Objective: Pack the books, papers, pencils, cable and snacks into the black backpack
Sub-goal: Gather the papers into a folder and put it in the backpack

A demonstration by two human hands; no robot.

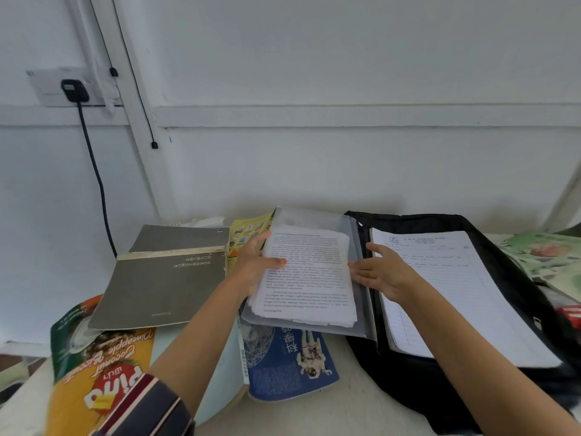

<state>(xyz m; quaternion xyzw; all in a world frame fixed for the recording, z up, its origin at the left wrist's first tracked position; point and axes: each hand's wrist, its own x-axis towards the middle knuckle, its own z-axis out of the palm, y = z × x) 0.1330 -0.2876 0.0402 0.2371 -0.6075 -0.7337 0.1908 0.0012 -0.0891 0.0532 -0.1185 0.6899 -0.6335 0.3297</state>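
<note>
Snack bag (94, 372) cut by bottom edge; blue book (289, 363) half-covered by papers (306, 272); print illegible.

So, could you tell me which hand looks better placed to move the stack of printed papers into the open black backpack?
Probably the left hand: it grips the stack of printed papers at its left edge, thumb on top. The right hand only rests flat, fingers straight, at the stack's right edge beside the open black backpack.

I am in a room at home: white wall (345, 73), a plug (74, 91), books (166, 278) and snacks (100, 372) on my counter (314, 413).
</note>
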